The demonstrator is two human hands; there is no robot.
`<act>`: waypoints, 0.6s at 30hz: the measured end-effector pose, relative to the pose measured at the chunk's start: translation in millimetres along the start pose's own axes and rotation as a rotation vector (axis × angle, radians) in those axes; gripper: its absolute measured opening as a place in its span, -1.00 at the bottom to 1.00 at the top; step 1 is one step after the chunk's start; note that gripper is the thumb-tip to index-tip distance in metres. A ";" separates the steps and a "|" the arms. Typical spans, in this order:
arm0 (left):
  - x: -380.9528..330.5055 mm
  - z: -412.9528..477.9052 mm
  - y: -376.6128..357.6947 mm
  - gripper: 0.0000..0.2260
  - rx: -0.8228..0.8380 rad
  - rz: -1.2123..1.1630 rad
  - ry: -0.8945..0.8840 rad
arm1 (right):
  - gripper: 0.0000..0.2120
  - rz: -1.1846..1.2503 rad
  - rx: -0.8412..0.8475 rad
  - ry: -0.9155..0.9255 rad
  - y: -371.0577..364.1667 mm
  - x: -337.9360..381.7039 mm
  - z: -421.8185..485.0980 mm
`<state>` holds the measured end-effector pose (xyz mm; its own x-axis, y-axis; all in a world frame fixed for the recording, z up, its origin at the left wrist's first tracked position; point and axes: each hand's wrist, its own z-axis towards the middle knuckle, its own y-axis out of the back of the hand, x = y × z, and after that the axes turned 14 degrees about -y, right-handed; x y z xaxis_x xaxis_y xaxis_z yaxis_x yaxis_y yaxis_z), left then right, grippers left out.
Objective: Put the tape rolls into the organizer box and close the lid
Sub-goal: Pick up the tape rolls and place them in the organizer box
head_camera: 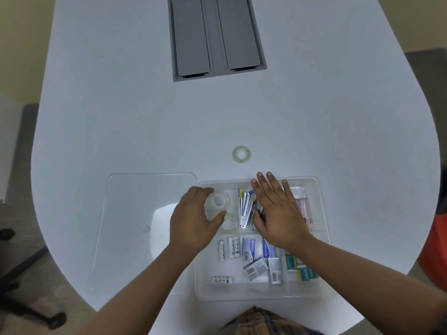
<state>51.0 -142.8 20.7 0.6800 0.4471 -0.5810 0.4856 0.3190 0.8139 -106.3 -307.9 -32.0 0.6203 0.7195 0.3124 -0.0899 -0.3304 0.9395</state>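
Observation:
A clear plastic organizer box (321, 238) lies on the white table in front of me. My left hand (193, 221) grips a clear tape roll (217, 201) over the box's upper left compartment. A second tape roll (229, 223) lies flat in that compartment just below it. A third clear tape roll (241, 154) rests on the table beyond the box. My right hand (278, 211) is spread flat, fingers apart, over the middle of the box and holds nothing. The transparent lid (125, 213) lies flat on the table to the left of the box.
The box also holds staplers or clips (246, 209), several batteries (229, 247), small staple boxes (261, 264) and erasers (300, 267). A grey cable hatch (217, 37) is set into the table far ahead. An office chair base (24, 305) shows at lower left.

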 end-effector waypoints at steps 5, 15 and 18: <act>3.0 2.3 -8.3 -0.52 0.105 0.100 -0.019 | -0.34 0.002 0.003 -0.004 1.1 0.8 -0.8; 0.5 13.1 -26.5 -0.53 0.265 0.276 -0.069 | -0.35 0.030 0.009 -0.002 3.4 1.6 -0.8; 1.6 14.8 -25.6 -0.50 0.287 0.247 -0.050 | -0.34 0.025 0.013 -0.005 2.7 0.8 -0.9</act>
<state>47.9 -162.6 -1.1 0.8182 0.4377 -0.3728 0.4332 -0.0431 0.9003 -106.7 -307.6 -29.1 0.6216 0.7081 0.3350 -0.0954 -0.3561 0.9296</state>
